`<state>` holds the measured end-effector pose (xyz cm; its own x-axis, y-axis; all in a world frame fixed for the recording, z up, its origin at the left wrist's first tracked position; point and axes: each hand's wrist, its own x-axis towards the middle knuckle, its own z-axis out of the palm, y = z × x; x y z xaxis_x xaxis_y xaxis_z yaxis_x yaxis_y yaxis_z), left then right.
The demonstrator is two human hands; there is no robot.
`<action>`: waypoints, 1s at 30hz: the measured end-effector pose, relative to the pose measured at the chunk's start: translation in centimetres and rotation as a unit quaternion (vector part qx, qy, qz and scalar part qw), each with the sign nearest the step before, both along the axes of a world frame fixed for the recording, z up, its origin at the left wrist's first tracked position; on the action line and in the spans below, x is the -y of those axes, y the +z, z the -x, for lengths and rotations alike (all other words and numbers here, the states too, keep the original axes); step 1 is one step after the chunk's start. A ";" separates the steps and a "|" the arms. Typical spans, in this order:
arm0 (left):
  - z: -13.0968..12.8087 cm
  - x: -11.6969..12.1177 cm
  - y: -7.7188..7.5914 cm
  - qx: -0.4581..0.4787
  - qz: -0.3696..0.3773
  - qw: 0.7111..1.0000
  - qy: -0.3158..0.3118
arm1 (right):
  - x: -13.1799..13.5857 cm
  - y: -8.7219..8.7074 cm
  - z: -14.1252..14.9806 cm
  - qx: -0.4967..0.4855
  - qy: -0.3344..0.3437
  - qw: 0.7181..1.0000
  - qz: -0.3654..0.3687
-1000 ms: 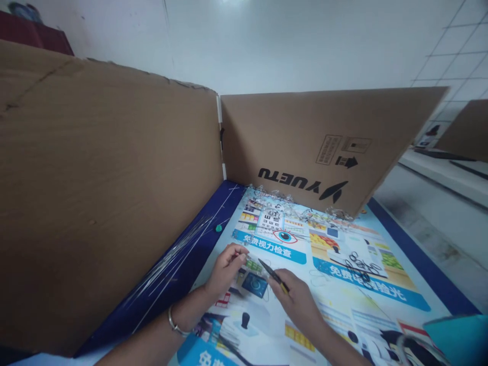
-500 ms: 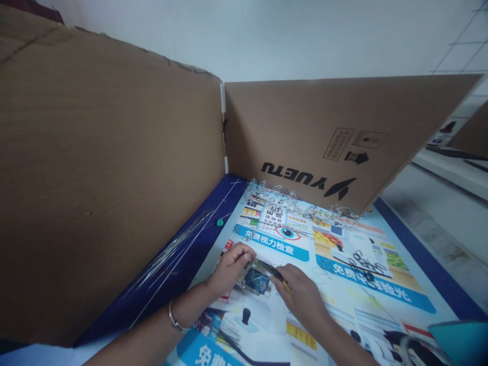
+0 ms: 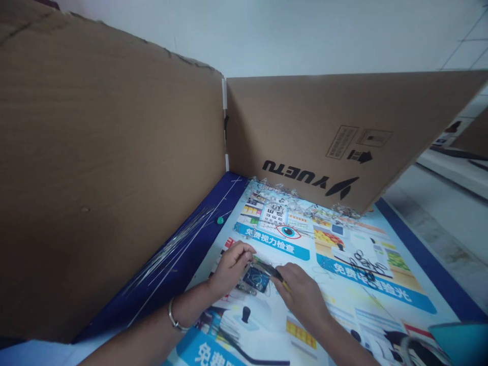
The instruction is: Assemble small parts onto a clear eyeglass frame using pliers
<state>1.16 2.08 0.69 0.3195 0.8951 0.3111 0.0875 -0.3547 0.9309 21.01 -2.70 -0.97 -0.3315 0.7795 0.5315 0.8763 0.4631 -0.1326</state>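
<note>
My right hand (image 3: 301, 290) is closed around a pair of pliers (image 3: 271, 271) with dark jaws and a yellow-and-black handle. The jaws point left, reaching close to the fingertips of my left hand (image 3: 232, 267). That hand is pinched, and what sits in its fingers is too small to name. Beneath the pliers lie bits of thin bent wire (image 3: 248, 288), near a dark blue printed patch of the poster. Whether the jaws grip anything, I cannot tell.
A bundle of straight wires (image 3: 175, 246) lies along the left cardboard panel (image 3: 114, 168). Small clear or wire pieces (image 3: 293, 201) are heaped below the back panel (image 3: 305, 112). Dark rings (image 3: 366, 267) lie right on the poster (image 3: 328, 325). A teal object (image 3: 461, 340) stands front right.
The camera view has shifted slightly. Both hands stay almost in place, with the pliers still at the left fingertips.
</note>
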 end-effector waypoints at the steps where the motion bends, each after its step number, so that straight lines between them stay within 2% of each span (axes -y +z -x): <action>1: 0.0 0.1 0.0 -0.003 -0.007 1.000 0.002 | 0.0 0.1 0.0 0.005 0.000 1.000 0.001; 11: -0.2 0.5 0.0 -0.014 -0.012 1.000 0.013 | 0.4 1.5 0.5 0.057 -0.011 0.998 -0.002; 30: -0.6 0.9 0.2 -0.022 0.024 0.999 0.043 | 0.7 2.1 0.5 0.157 -0.027 0.986 -0.058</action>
<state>1.76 1.18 0.88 0.2526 0.9335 0.2543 0.1564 -0.2988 0.9414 20.53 -3.40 1.12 -0.4536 0.7402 0.4963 0.8894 0.4111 0.1998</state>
